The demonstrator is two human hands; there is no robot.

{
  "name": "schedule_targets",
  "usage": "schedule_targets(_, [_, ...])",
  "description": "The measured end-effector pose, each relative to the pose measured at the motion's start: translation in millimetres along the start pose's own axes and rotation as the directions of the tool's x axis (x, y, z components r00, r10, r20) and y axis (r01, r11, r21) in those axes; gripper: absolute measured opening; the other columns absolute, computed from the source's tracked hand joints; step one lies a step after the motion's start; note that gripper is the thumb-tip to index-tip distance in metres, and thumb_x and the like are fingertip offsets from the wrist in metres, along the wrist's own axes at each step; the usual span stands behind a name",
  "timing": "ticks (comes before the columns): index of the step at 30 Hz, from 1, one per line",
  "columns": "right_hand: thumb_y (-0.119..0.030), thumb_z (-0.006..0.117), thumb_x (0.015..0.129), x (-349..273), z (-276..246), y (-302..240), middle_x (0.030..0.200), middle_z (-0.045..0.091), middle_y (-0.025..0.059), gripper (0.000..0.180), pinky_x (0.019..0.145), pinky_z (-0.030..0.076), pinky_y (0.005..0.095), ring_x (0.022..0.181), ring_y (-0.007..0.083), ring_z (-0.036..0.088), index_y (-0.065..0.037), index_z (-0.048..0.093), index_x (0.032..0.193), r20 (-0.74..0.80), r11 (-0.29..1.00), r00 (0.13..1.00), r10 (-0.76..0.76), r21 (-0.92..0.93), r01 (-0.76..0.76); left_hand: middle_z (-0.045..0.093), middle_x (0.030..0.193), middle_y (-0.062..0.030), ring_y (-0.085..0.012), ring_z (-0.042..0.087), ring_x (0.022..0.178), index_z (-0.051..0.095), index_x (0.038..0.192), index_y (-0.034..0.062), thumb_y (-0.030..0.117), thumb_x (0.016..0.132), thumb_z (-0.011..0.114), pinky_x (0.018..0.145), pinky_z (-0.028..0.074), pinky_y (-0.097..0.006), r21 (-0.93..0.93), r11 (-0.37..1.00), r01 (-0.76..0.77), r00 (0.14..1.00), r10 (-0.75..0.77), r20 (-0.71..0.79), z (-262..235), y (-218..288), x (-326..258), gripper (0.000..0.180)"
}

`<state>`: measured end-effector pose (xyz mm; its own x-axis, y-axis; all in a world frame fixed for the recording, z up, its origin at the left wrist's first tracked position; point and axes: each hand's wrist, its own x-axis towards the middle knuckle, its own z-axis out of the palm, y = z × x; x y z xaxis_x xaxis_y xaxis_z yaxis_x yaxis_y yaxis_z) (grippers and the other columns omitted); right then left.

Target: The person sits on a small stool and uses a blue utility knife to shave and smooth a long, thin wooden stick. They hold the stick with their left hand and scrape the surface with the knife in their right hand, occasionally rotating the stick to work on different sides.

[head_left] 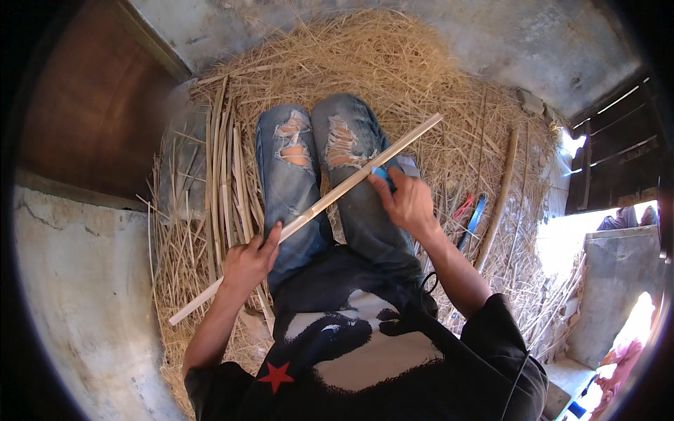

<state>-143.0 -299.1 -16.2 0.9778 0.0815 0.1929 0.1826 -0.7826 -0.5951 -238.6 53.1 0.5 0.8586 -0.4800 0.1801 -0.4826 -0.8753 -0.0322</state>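
Note:
A long pale split bamboo strip [337,191] lies slantwise across my lap, its far end up to the right and its near end down to the left. My left hand [250,265] is closed round its lower part, with a finger stretched along it. Beyond my thigh, my right hand [406,202] is closed on a small blue tool [380,172] held against the strip's upper part. My fingers hide most of that tool, so its kind does not show.
Several more strips [219,175] lie lengthwise left of my legs. Straw [351,49] covers the floor. To the right lie a red-handled tool [463,205], a blue-and-black tool [474,219] and a long stick [500,193]. A concrete wall [84,266] stands at left. Someone in pink [621,372] shows at lower right.

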Motion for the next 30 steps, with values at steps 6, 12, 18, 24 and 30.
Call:
schedule_targets(6, [-0.05,0.057,0.102,29.2,-11.7,33.8,0.065,0.064,0.0253,0.049,0.06,0.05,0.0545,0.066,0.0479,0.065,-0.003,0.065,0.089,-0.057,0.979,0.98,0.19,0.082,-0.185,0.057,0.073,-0.0048,-0.0225,0.059,0.046,0.062,0.141,0.0164,0.021,0.085,0.076,0.045,0.051,-0.038,0.004,0.999,-0.032,0.999,0.032,-0.036,-3.9,1.4,1.2,0.058])
schedule_targets(12, [-0.052,0.053,0.103,26.1,-1.4,37.0,0.067,0.066,0.0245,0.052,0.062,0.053,0.0537,0.067,0.0473,0.066,-0.003,0.067,0.091,-0.071,0.989,0.987,0.143,-0.021,-0.145,0.057,0.073,-0.0044,-0.0212,0.058,0.046,0.063,0.139,0.0162,0.02,0.085,0.076,0.044,0.05,-0.038,0.056,0.998,-0.027,0.999,0.028,-0.015,-9.6,-11.5,-14.4,0.056])
schedule_targets(18, [-0.053,0.057,0.1,30.0,-16.8,38.8,0.062,0.065,0.0228,0.055,0.06,0.052,0.0495,0.068,0.0432,0.068,0.0,0.068,0.09,-0.075,0.995,0.993,0.095,-0.035,-0.098,0.055,0.071,-0.0039,-0.0206,0.056,0.045,0.065,0.137,0.0147,0.019,0.083,0.078,0.044,0.049,-0.037,0.071,0.996,-0.046,0.997,0.05,-0.05,-9.6,-15.2,-17.4,0.056])
schedule_targets(24, [-0.055,0.055,0.1,37.3,-1.1,52.3,0.069,0.066,0.0247,0.061,0.068,0.052,0.0508,0.072,0.0453,0.068,0.003,0.067,0.088,-0.103,0.972,0.967,0.235,0.049,-0.231,0.051,0.068,-0.003,-0.0202,0.054,0.044,0.065,0.137,0.0145,0.018,0.082,0.079,0.043,0.049,-0.037,0.089,0.996,-0.03,0.998,0.034,-0.043,-7.2,-28.2,-36.9,0.057])
schedule_targets(30, [-0.058,0.047,0.104,62.3,-45.3,148.2,0.065,0.057,0.0136,0.068,0.062,0.045,0.0418,0.063,0.0236,0.054,0.004,0.063,0.082,-0.18,0.811,0.811,0.557,0.332,-0.482,0.047,0.067,-0.0025,-0.0195,0.054,0.043,0.064,0.138,0.0148,0.017,0.081,0.079,0.043,0.048,-0.036,0.13,0.991,-0.033,0.998,0.039,-0.045,-10.2,-37.5,-52.2,0.058])
